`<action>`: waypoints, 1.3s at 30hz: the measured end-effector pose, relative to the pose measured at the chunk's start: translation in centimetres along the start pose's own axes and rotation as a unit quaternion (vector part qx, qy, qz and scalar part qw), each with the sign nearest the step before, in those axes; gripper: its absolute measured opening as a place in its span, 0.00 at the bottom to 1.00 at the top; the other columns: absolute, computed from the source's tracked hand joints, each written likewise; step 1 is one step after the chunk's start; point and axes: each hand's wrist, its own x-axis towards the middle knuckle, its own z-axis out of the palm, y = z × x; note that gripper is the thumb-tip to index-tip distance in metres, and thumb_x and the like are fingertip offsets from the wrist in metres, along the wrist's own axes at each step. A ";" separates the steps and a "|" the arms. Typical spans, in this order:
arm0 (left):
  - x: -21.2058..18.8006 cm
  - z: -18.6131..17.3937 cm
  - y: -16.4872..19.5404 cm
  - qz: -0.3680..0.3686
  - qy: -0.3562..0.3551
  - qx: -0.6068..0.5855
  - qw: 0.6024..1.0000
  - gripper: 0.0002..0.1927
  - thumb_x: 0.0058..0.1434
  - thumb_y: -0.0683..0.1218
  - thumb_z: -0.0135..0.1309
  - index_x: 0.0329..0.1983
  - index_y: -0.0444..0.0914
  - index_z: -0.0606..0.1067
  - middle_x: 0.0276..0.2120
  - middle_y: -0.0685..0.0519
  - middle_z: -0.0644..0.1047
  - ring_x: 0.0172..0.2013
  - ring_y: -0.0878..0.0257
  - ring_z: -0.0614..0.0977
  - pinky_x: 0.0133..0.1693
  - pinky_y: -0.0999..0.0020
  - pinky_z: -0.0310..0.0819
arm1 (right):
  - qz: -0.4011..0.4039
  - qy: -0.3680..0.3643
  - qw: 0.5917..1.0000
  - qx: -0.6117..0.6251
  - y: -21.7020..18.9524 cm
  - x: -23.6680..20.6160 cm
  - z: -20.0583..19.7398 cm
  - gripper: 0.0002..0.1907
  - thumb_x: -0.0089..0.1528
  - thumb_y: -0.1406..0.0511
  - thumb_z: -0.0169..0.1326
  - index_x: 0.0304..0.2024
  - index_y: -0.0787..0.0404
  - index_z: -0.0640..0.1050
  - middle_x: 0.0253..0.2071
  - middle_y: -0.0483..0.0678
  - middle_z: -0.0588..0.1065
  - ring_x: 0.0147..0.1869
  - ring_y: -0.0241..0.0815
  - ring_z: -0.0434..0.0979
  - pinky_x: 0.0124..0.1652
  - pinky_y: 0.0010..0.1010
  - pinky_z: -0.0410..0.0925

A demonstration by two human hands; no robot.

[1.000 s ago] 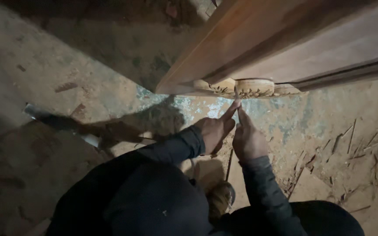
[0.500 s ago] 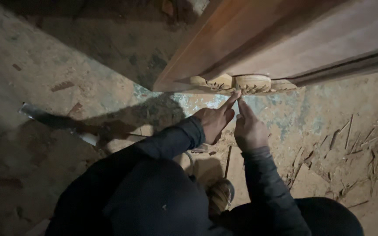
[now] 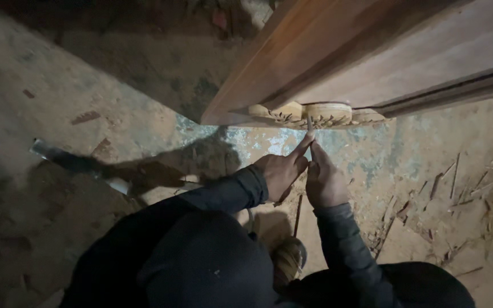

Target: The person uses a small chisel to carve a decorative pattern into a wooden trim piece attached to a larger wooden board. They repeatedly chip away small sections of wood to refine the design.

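A long wooden beam [image 3: 383, 57] slants across the top of the head view, and its lower edge bears pale carved leaf shapes [image 3: 315, 114]. A thin metal chisel [image 3: 309, 126] stands with its tip against this carving. My left hand [image 3: 282, 172] grips the chisel's shaft, its index finger stretched up along it. My right hand [image 3: 323, 183] is closed round the chisel just below, touching the left hand. Both arms wear dark sleeves. The chisel's lower part is hidden inside my hands.
On the dusty floor at left lies a long flat metal blade [image 3: 49, 153]. Wood shavings and splinters [image 3: 440, 194] litter the floor at right. A rounded pale wooden object [image 3: 289, 259] sits beneath my arms, by my dark clothing.
Both hands have risen slightly toward the carved edge, and the chisel tip now meets the carving. The beam sits a little lower in the view.
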 end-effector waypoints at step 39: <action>2.8 -1.2 2.5 0.039 0.042 0.032 0.998 0.39 0.42 0.39 0.62 0.60 0.26 0.66 0.75 0.28 0.37 0.24 0.52 0.83 0.24 0.59 0.78 | 0.051 0.018 0.986 0.155 6.3 -0.1 -1.0 0.25 0.65 0.71 0.48 0.65 0.68 0.72 0.58 0.62 0.78 0.43 0.52 0.76 0.45 0.36 0.71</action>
